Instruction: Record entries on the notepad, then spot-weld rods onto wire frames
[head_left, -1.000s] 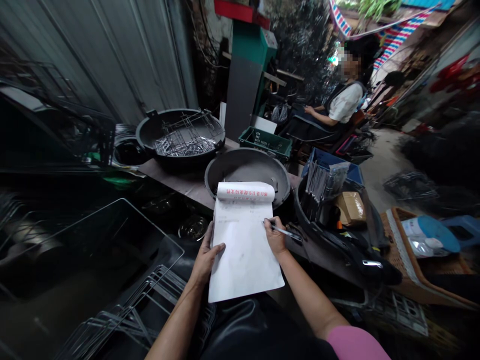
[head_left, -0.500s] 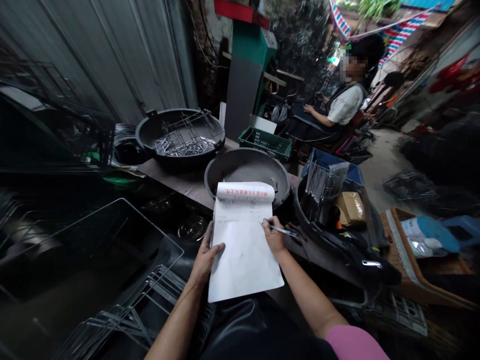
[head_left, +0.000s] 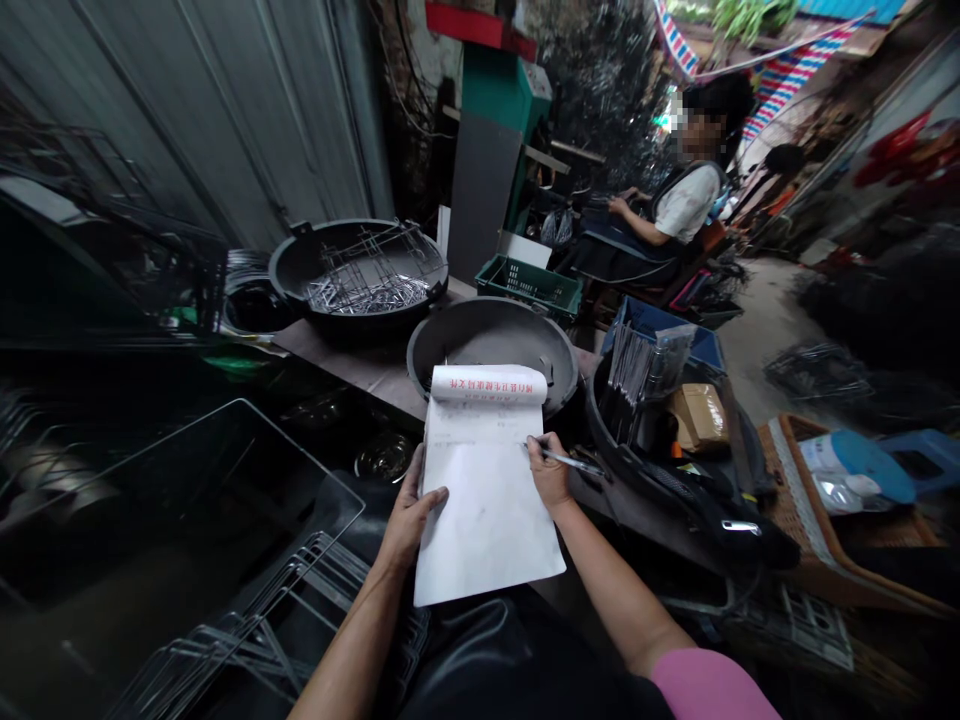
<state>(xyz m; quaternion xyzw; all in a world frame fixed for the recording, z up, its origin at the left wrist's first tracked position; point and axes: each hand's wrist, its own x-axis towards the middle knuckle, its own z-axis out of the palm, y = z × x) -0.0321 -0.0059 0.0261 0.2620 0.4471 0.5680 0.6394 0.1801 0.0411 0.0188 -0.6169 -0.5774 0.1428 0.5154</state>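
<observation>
A white paper pad (head_left: 487,520) lies tilted above my lap, its top sheet rolled back to show red print. Faint writing runs across its upper part. My left hand (head_left: 413,505) grips the pad's left edge, thumb on top and fingers beneath. A pen (head_left: 574,461) is pinched in my right hand (head_left: 549,472), its tip at the right side of the page near the faint lines. Just beyond the pad sits a round dark pan (head_left: 491,330).
Another pan (head_left: 360,265) holds metal wire pieces. To the right are a tub (head_left: 611,440) with wire rods and a wicker basket (head_left: 806,500). Wire frames (head_left: 262,620) stand at lower left. A seated person (head_left: 686,205) is at the back right.
The view has shifted very slightly. The seated person's head and arms have moved a little. My hands keep their hold on the pad and pen.
</observation>
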